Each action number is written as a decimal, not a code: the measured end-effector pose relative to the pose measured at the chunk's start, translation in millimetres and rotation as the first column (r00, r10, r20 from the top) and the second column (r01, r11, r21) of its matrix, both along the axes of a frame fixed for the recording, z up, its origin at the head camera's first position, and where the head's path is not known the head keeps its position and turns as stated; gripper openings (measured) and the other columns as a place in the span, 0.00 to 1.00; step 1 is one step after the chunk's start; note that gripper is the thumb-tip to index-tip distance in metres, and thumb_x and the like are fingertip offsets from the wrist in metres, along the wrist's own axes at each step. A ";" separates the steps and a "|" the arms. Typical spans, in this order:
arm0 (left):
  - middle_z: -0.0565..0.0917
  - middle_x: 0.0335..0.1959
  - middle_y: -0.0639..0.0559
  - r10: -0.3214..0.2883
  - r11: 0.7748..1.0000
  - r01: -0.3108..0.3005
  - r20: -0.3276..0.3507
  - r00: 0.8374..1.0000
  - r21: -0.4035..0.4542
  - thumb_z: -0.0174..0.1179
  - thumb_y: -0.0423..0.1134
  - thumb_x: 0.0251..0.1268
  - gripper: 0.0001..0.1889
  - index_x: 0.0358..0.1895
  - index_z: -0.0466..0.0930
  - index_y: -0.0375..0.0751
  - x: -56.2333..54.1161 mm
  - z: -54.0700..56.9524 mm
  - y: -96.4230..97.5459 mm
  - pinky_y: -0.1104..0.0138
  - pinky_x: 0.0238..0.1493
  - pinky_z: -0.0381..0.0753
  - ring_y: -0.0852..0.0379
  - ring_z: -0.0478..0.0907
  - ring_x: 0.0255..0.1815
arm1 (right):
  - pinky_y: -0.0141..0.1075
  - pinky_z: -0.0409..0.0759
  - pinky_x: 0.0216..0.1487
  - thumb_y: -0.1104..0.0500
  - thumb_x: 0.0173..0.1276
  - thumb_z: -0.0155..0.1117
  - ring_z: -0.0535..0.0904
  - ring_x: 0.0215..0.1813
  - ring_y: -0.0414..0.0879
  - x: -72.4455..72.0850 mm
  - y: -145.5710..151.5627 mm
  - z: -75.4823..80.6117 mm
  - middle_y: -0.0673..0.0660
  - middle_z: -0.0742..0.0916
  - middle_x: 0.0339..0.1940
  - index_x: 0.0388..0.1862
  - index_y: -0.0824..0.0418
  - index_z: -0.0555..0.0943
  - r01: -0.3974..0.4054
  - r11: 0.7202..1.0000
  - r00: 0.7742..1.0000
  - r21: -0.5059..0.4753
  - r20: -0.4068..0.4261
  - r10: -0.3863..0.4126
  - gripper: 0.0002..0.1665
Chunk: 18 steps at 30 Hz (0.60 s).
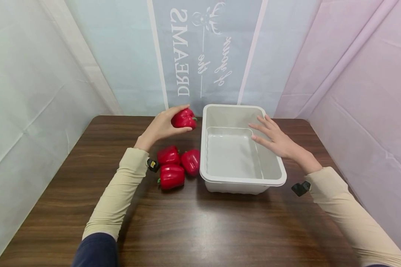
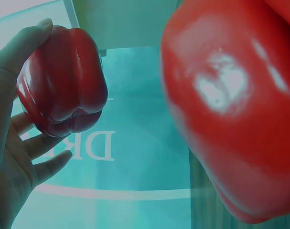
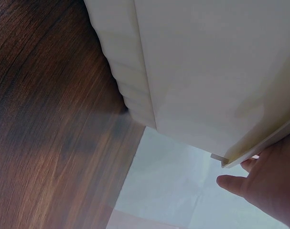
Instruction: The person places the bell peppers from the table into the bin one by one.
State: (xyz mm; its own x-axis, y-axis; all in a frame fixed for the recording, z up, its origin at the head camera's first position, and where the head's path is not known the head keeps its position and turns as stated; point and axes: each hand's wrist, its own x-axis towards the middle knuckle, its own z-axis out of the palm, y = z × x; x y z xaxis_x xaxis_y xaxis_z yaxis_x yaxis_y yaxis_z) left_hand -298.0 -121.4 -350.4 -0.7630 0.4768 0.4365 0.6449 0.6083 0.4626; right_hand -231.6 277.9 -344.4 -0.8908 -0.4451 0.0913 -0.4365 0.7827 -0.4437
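Note:
My left hand (image 1: 163,124) grips a red bell pepper (image 1: 183,119) between thumb and fingers, above the table just left of the white bin. The left wrist view shows that same bell pepper (image 2: 63,81) in the grasp, its bumpy end toward the camera. My right hand (image 1: 274,137) is over the right side of the white bin (image 1: 243,181), fingers spread and holding nothing; in the right wrist view this hand (image 3: 269,181) is by the rim. Three more red bell peppers, one of them a pepper (image 1: 172,177) at the front, lie clustered left of the bin.
The bin stands on a dark wooden table (image 1: 204,226), close to its back edge. Behind hangs a pale blue cloth (image 1: 127,55) with mirrored lettering. White cloth walls (image 1: 364,74) flank both sides. Another pepper (image 2: 230,105) looms close to the left wrist camera.

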 end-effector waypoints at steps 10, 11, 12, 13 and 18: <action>0.77 0.55 0.55 -0.044 0.998 0.045 -0.031 0.999 0.044 0.67 0.59 0.46 0.38 0.65 0.65 0.60 -1.5 6.7 0.2 0.63 0.46 0.80 0.58 0.75 0.49 | 0.65 0.37 0.67 0.43 0.71 0.48 0.29 0.75 0.50 -1.6 -1.4 2.8 0.60 0.50 0.76 0.71 0.48 0.62 -0.003 1.000 1.000 -0.003 0.008 0.003 0.31; 0.77 0.55 0.55 -0.048 0.998 0.050 -0.032 0.998 0.045 0.67 0.58 0.46 0.38 0.66 0.65 0.60 -1.8 7.5 0.4 0.63 0.46 0.80 0.57 0.75 0.50 | 0.65 0.38 0.67 0.43 0.71 0.48 0.29 0.75 0.50 -1.8 -1.5 3.0 0.60 0.50 0.76 0.71 0.48 0.61 -0.002 1.000 1.000 -0.004 0.010 0.002 0.31; 0.77 0.55 0.55 -0.050 0.998 0.051 -0.032 0.998 0.045 0.67 0.58 0.46 0.39 0.66 0.65 0.60 -1.7 8.5 0.7 0.62 0.46 0.80 0.57 0.75 0.50 | 0.65 0.38 0.67 0.43 0.71 0.48 0.29 0.75 0.50 -1.9 -1.5 3.1 0.60 0.50 0.76 0.71 0.48 0.61 -0.001 1.000 1.000 -0.005 0.013 0.001 0.31; 0.77 0.55 0.55 -0.050 0.998 0.051 -0.031 0.998 0.043 0.67 0.58 0.46 0.39 0.66 0.65 0.60 -1.8 9.4 0.9 0.62 0.46 0.79 0.57 0.75 0.50 | 0.65 0.38 0.67 0.43 0.71 0.48 0.29 0.75 0.50 -2.0 -1.4 3.2 0.60 0.50 0.76 0.71 0.48 0.61 0.000 1.000 1.000 -0.005 0.015 0.000 0.31; 0.76 0.56 0.55 -0.050 0.998 0.050 -0.023 0.999 0.041 0.68 0.58 0.46 0.39 0.66 0.66 0.60 -2.1 13.4 0.8 0.62 0.47 0.79 0.57 0.75 0.50 | 0.65 0.37 0.67 0.43 0.71 0.48 0.29 0.75 0.50 -2.6 -1.2 3.7 0.60 0.50 0.76 0.71 0.49 0.62 0.003 1.000 1.000 -0.008 0.019 -0.002 0.31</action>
